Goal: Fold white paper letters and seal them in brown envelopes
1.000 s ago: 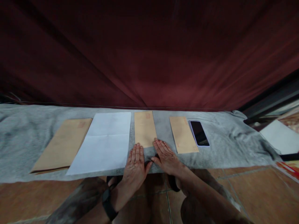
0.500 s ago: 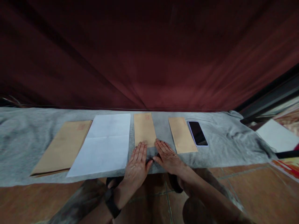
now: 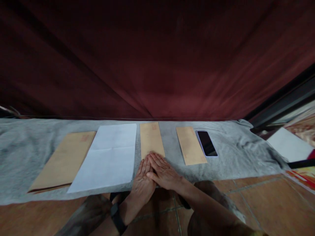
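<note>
A tan envelope (image 3: pixel 151 139) with a small red printed mark lies in the middle of the grey cloth. My left hand (image 3: pixel 144 180) rests flat at its near edge, fingers stretched forward. Partly over the left hand's fingers lies my right hand (image 3: pixel 163 172), also flat, with its fingertips on the envelope's near end. Neither hand grips anything. To the left is a stack of white paper sheets (image 3: pixel 110 157) with a crease across it. A second tan envelope (image 3: pixel 191 146) lies apart, to the right of my hands.
Larger brown envelopes (image 3: pixel 61 160) are stacked at the left, beside the paper. A phone (image 3: pixel 207 143) with a pale purple case lies at the right. Grey cloth (image 3: pixel 236 147) covers the narrow surface. A dark red curtain (image 3: pixel 157 65) hangs behind; floor tiles (image 3: pixel 265 200) show below.
My right hand has slid left along the envelope's near edge and now overlaps my left hand. Everything sits slightly lower in view. The envelopes, paper and phone keep their places on the cloth.
</note>
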### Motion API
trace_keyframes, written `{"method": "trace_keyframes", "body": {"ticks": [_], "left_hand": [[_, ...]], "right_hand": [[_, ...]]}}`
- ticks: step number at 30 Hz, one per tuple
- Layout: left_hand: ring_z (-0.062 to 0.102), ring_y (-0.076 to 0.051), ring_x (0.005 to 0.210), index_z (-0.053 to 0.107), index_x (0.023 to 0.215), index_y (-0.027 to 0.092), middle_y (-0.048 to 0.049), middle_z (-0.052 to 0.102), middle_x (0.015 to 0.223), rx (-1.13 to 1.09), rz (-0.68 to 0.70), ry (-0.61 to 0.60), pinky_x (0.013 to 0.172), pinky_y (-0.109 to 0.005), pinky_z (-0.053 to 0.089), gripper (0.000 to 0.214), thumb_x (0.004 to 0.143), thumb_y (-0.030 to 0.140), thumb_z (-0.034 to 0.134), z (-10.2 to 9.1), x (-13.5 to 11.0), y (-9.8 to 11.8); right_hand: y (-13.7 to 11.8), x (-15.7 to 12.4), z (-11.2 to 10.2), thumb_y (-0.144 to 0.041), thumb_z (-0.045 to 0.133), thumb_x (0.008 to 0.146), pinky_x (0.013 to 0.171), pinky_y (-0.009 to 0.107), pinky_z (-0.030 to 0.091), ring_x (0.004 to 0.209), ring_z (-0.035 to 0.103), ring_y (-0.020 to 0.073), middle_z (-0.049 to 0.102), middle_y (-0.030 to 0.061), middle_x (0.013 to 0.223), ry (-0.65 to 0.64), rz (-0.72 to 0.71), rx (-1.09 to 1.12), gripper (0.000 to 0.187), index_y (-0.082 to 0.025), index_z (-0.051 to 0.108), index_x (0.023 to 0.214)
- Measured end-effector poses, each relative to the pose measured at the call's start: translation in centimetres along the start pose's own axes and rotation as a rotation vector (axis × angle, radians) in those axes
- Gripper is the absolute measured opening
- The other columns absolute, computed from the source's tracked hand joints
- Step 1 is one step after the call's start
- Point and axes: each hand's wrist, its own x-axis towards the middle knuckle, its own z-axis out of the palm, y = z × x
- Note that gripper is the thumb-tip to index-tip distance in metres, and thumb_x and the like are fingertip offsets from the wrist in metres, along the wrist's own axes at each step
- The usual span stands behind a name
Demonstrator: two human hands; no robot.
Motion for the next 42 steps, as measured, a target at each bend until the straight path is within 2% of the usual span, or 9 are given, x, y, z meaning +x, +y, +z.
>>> {"method": "trace_keyframes", "body": {"ticks": [6, 11, 21, 28, 34, 38, 42], "left_hand": [[0.044, -0.03, 0.143, -0.01, 0.158, 0.003, -0.0257, 0.047, 0.151, -0.012, -0.031, -0.023, 0.113, -0.045, 0.044, 0.08, 0.093, 0.012, 0.036, -0.1, 0.2, -0.1], [0.039, -0.031, 0.146, -0.004, 0.16, 0.005, -0.0238, 0.041, 0.156, -0.026, -0.071, -0.059, 0.115, -0.047, 0.042, 0.079, 0.093, 0.014, 0.038, -0.7, 0.5, -0.1], [0.04, -0.037, 0.145, 0.033, 0.152, -0.004, -0.0291, 0.042, 0.154, -0.002, -0.101, -0.077, 0.114, -0.051, 0.042, 0.07, 0.097, 0.037, 0.045, -0.8, 0.1, -0.5], [0.045, -0.038, 0.142, 0.039, 0.149, -0.004, -0.0316, 0.043, 0.151, 0.033, -0.118, -0.1, 0.111, -0.051, 0.045, 0.076, 0.098, 0.053, 0.044, -1.1, 0.1, -0.8], [0.05, -0.038, 0.138, 0.034, 0.153, -0.002, -0.0304, 0.048, 0.149, 0.022, -0.138, -0.085, 0.11, -0.051, 0.046, 0.076, 0.098, 0.05, 0.046, -1.5, 0.1, -1.0], [0.042, -0.034, 0.145, 0.025, 0.158, 0.004, -0.0234, 0.042, 0.156, -0.049, -0.131, -0.079, 0.116, -0.051, 0.041, 0.073, 0.099, 0.042, 0.045, -2.1, 0.8, -0.7], [0.033, -0.027, 0.15, 0.022, 0.159, 0.01, -0.0159, 0.038, 0.161, -0.101, -0.049, -0.125, 0.12, -0.046, 0.038, 0.066, 0.1, 0.03, 0.043, -2.3, 1.9, -0.2]], "right_hand": [[0.4, 0.0, 0.6, -0.053, 0.028, 0.107, 0.127, 0.041, 0.025, 0.154, 0.021, 0.0207, 0.026, 0.0141, 0.165, 0.032, 0.055, -0.016, 0.069, -0.008, 0.025, 0.159], [0.9, -0.5, 0.8, -0.057, 0.033, 0.104, 0.126, 0.043, 0.027, 0.154, 0.022, 0.0234, 0.026, 0.0153, 0.164, 0.078, 0.069, -0.093, 0.074, -0.008, 0.026, 0.159], [2.7, -1.9, 1.3, -0.053, 0.041, 0.103, 0.124, 0.044, 0.032, 0.153, 0.025, 0.0256, 0.025, 0.0171, 0.165, 0.183, 0.074, -0.217, 0.074, -0.007, 0.024, 0.159], [3.1, -2.8, 0.7, -0.052, 0.044, 0.102, 0.124, 0.043, 0.029, 0.153, 0.026, 0.026, 0.027, 0.0169, 0.164, 0.18, 0.103, -0.265, 0.075, -0.007, 0.023, 0.16], [3.1, -3.2, 0.2, -0.053, 0.043, 0.103, 0.124, 0.043, 0.029, 0.152, 0.027, 0.0259, 0.03, 0.0166, 0.163, 0.17, 0.127, -0.243, 0.075, -0.007, 0.024, 0.159], [3.3, -3.3, 0.2, -0.051, 0.041, 0.103, 0.124, 0.044, 0.03, 0.152, 0.028, 0.0263, 0.03, 0.0156, 0.163, 0.17, 0.123, -0.231, 0.073, -0.009, 0.022, 0.16], [3.5, -3.3, 0.3, -0.05, 0.039, 0.104, 0.124, 0.044, 0.029, 0.152, 0.028, 0.0264, 0.029, 0.0158, 0.164, 0.175, 0.112, -0.231, 0.071, -0.009, 0.023, 0.16]]}}
